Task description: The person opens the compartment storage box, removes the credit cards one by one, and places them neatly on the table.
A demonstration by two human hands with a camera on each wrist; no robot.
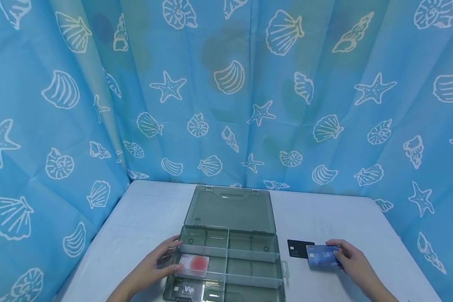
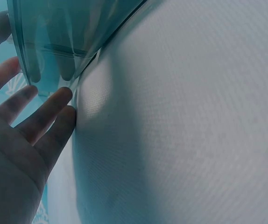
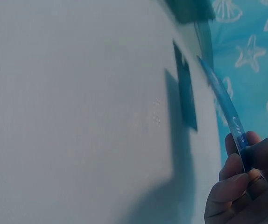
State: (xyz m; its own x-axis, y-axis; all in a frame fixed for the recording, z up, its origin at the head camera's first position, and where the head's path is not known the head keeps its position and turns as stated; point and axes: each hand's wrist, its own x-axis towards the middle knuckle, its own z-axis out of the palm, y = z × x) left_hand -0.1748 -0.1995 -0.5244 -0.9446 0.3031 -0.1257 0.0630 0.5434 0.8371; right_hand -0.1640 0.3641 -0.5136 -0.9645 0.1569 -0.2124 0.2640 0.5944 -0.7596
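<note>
A translucent grey-green organiser box (image 1: pixel 249 268) lies open on the white table (image 1: pixel 143 218), its lid (image 1: pixel 230 208) flat behind it. A white card with a red disc (image 1: pixel 194 265) and a dark VIP card (image 1: pixel 188 289) lie in its left compartments. My left hand (image 1: pixel 156 264) rests with straight fingers (image 2: pixel 54 100) against the box's left wall (image 2: pixel 50 42). My right hand (image 1: pixel 349 258) pinches a blue VIP card (image 1: pixel 322 256) by its right end, lifted off the table (image 3: pixel 78 116); edge-on it shows as the blue card (image 3: pixel 222 100). A black card (image 1: pixel 298 247) lies flat beside it, also the black card (image 3: pixel 186 93).
A blue curtain with shell and starfish prints (image 1: pixel 226 92) hangs behind and to both sides of the table. The table's right edge (image 1: pixel 404 247) runs close to my right hand.
</note>
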